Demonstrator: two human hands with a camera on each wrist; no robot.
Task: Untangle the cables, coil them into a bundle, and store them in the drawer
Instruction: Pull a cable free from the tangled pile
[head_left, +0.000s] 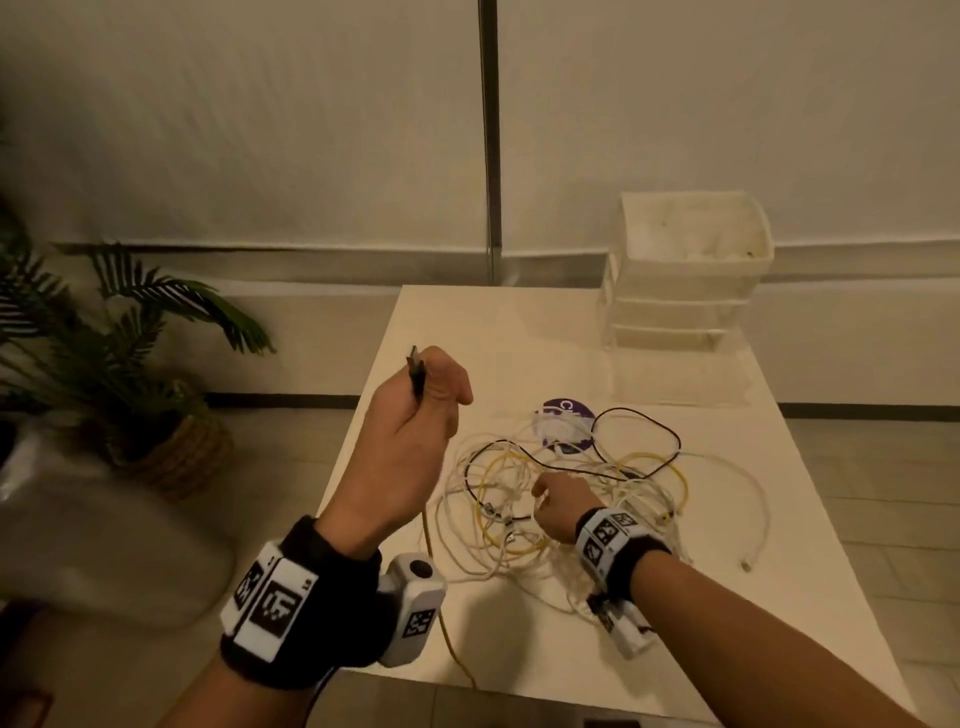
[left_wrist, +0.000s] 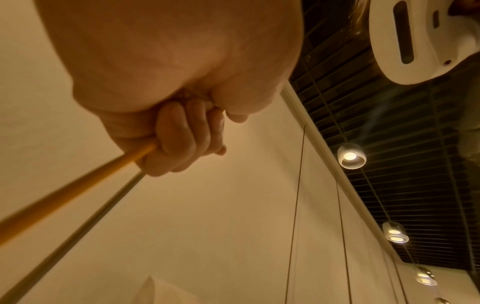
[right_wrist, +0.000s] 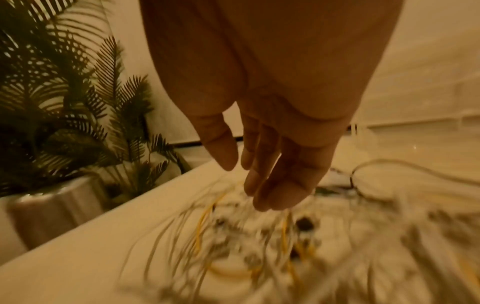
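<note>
A tangle of white, yellow and black cables (head_left: 571, 499) lies in the middle of the white table (head_left: 467, 338); it is blurred in the right wrist view (right_wrist: 259, 246). My left hand (head_left: 436, 387) is raised above the table's left side. Its fingers (left_wrist: 176, 133) curl round a yellow cable (left_wrist: 78, 189) and a dark braided cable (left_wrist: 85, 222), and a black plug (head_left: 417, 371) sticks up out of the fist. The yellow cable (head_left: 447, 623) runs down off the table's front edge. My right hand (head_left: 548, 496) hovers just over the tangle with straight fingers (right_wrist: 272, 174), holding nothing.
A clear plastic drawer unit (head_left: 680, 270) stands at the table's back right, its top drawer pulled out. A purple round disc (head_left: 566, 421) lies behind the tangle. A potted palm (head_left: 104, 338) stands on the floor to the left. A loose white cable end (head_left: 746, 564) lies at the right.
</note>
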